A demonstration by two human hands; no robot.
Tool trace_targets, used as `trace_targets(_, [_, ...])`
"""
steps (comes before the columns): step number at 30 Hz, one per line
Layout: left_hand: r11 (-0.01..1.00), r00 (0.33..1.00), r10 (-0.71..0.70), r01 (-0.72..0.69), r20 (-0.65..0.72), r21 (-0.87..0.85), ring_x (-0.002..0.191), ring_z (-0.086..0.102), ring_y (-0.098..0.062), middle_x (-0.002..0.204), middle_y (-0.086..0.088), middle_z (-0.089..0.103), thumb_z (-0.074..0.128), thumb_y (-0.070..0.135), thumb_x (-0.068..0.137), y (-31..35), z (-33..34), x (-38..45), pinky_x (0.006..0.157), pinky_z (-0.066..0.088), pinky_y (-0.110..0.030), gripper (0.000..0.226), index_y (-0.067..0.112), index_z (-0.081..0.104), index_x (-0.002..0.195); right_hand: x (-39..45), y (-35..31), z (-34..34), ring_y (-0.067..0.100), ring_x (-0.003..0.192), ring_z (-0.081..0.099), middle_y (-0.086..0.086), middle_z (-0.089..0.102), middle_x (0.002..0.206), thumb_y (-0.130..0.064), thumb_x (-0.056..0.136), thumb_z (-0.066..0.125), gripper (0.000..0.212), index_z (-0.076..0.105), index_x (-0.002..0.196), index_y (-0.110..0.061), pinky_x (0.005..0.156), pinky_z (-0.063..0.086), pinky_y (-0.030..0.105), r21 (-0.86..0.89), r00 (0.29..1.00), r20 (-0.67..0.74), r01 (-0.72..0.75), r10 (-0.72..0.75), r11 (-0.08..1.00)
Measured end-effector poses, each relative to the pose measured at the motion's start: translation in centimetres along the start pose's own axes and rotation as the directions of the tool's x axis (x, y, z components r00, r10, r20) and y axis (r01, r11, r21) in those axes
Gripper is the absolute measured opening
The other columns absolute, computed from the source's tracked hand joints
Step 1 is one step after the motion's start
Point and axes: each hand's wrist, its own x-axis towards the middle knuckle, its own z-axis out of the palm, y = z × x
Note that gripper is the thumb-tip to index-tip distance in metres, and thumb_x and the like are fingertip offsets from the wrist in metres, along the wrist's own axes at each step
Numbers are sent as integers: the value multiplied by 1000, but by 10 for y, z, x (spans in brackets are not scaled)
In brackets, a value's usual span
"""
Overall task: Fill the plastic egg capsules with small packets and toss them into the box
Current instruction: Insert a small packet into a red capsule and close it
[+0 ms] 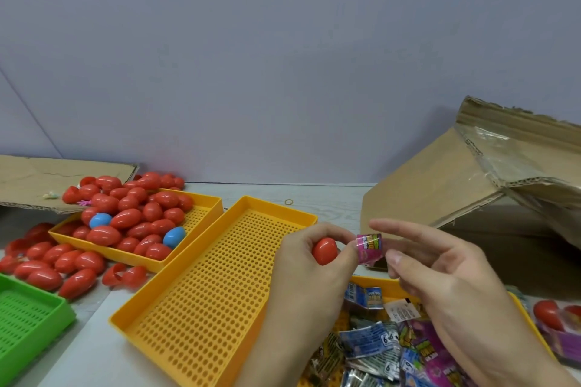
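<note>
Head view: left hand (309,264) sits lower centre of frame, fingers curled round a red egg capsule (325,251); its thumb and fingertip also pinch a small pink packet (368,249) just right of the capsule. Packet looks rolled or folded, touching the capsule's opening side; can't tell if it's partly inside. Right hand (446,273) is lower right, fingers spread and relaxed, holding nothing, fingertips just beside the packet. Under both hands, an empty perforated yellow tray (201,292) on the table (330,198). Second yellow tray (201,207) at left of frame is heaped with red capsules (125,218) plus two blue ones (174,236); more red capsules spill onto the table at far left. Green tray (28,320) at lower-left corner. Loose packets (377,345) piled at bottom right in another yellow tray. Cardboard box (465,185) at right of frame, flaps open, behind the right hand.
</note>
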Motion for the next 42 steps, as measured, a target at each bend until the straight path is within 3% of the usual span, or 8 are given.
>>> trace_targets(6, [998, 999, -51, 51, 15, -38, 56, 54, -1, 66, 11, 64, 73, 24, 85, 1, -3, 1, 57, 50, -24, 8, 29, 74, 80, -1, 0, 1, 10, 93, 73, -5, 78, 93, 2, 88, 65, 52, 72, 106, -46, 84, 57, 24, -160, 995, -36, 88, -95, 983])
trace_targets(12, [976, 978, -174, 188, 118, -114, 47, 52, -1, 50, 15, 55, 72, 21, 88, 2, -6, 0, 48, 45, -14, 22, 22, 74, 66, -2, 0, 2, 11, 88, 72, -10, 77, 90, -3, 85, 70, 54, 69, 107, -52, 80, 59, 35, -306, 980, -95, 139, -176, 942])
trace_targets(17, [981, 985, -157, 164, 68, -106, 46, 47, -2, 49, 13, 52, 72, 22, 87, 2, -4, 1, 47, 42, -14, 16, 24, 72, 70, -3, -2, 0, 13, 85, 73, 2, 78, 84, -14, 79, 69, 43, 72, 110, -43, 77, 57, 23, -79, 987, -29, 153, -156, 985])
trace_targets(22, [984, 991, -133, 134, 9, -115, 46, 46, -3, 50, 11, 52, 71, 20, 87, 0, -4, 1, 47, 42, -16, 10, 16, 73, 77, -2, -6, 3, 6, 60, 58, 7, 58, 58, -39, 70, 69, 43, 71, 113, -41, 63, 47, 6, 45, 994, 68, 83, -86, 996])
trace_targets(30, [993, 998, -57, 55, -14, -100, 58, 51, -10, 65, 4, 56, 77, 20, 83, 0, -3, 0, 55, 47, -27, 11, 15, 66, 81, -1, -7, 6, 5, 58, 64, 6, 72, 65, -35, 65, 75, 40, 73, 105, -36, 55, 49, 12, 84, 998, 11, 58, -59, 995])
trace_targets(34, [992, 999, 37, -39, -18, -117, 57, 46, -11, 62, 8, 50, 78, 22, 82, 4, -3, -1, 55, 47, -29, 24, 15, 57, 72, 1, -4, 3, 10, 61, 58, 10, 69, 68, -55, 45, 91, 70, 74, 107, -29, 56, 49, 17, 172, 999, -41, 29, -22, 985])
trace_targets(39, [985, 995, 95, -93, 9, -144, 54, 54, -3, 64, 9, 58, 70, 25, 89, 10, -2, -4, 54, 47, -16, 11, 24, 63, 81, 4, 0, 0, 10, 56, 55, 10, 60, 64, -29, 56, 78, 43, 77, 99, -25, 50, 47, 17, 274, 991, -121, -13, 48, 962])
trace_targets(42, [986, 989, 147, -145, 26, -81, 69, 63, 0, 84, 14, 67, 69, 22, 90, 10, -1, -3, 61, 50, -14, 5, 26, 69, 86, 5, 4, 0, 11, 57, 56, 8, 63, 64, -21, 71, 72, 29, 77, 98, -29, 48, 46, 17, 228, 985, -157, -40, 77, 973])
